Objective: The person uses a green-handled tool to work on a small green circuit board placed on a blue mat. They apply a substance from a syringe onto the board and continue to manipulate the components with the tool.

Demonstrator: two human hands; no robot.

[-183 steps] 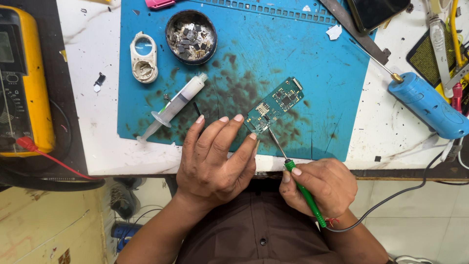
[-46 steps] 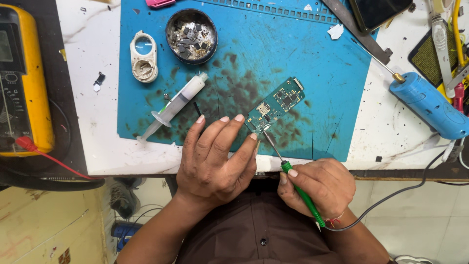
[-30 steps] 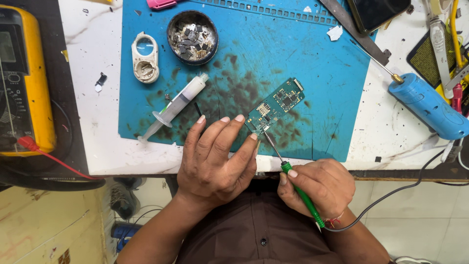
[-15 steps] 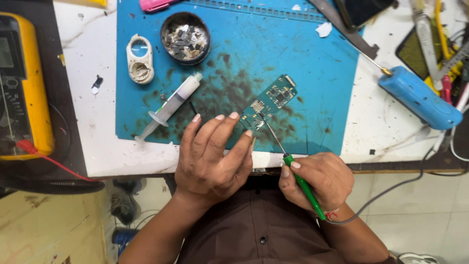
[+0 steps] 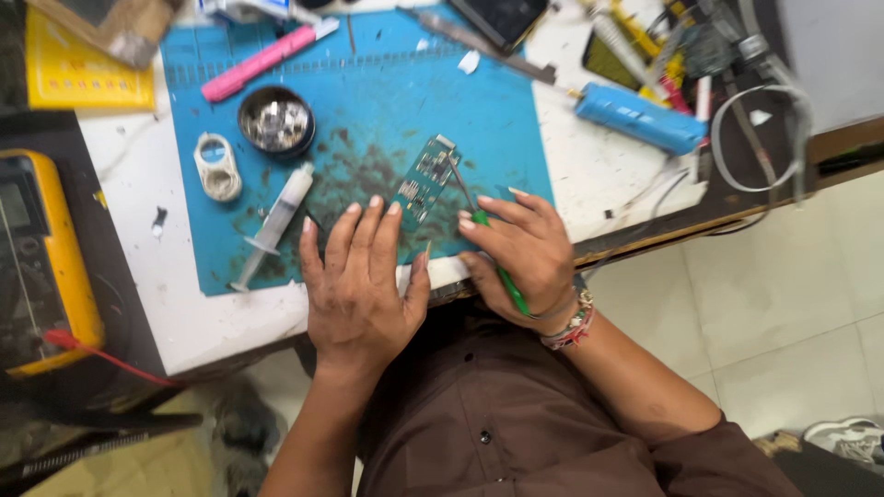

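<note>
A small green circuit board (image 5: pixel 422 180) lies on a stained blue work mat (image 5: pixel 368 101). My left hand (image 5: pixel 359 281) rests flat on the mat's near edge, fingers spread, with its fingertips against the lower end of the board. My right hand (image 5: pixel 520 253) grips a green-handled soldering iron (image 5: pixel 493 267) like a pen. Its thin metal tip (image 5: pixel 458 179) reaches up to the board's right edge near the top.
A syringe (image 5: pixel 274 221), a round tin of metal bits (image 5: pixel 275 121), a white ring-shaped tape holder (image 5: pixel 216 167) and a pink pen (image 5: pixel 262 60) lie on the mat. A yellow multimeter (image 5: pixel 41 267) sits left with a red lead. A blue tool (image 5: pixel 640 118) and cables lie right.
The view has swung and tilted, so the table now runs slanted with floor showing at right. My right hand has moved up onto the mat, and the iron's tip is higher along the board.
</note>
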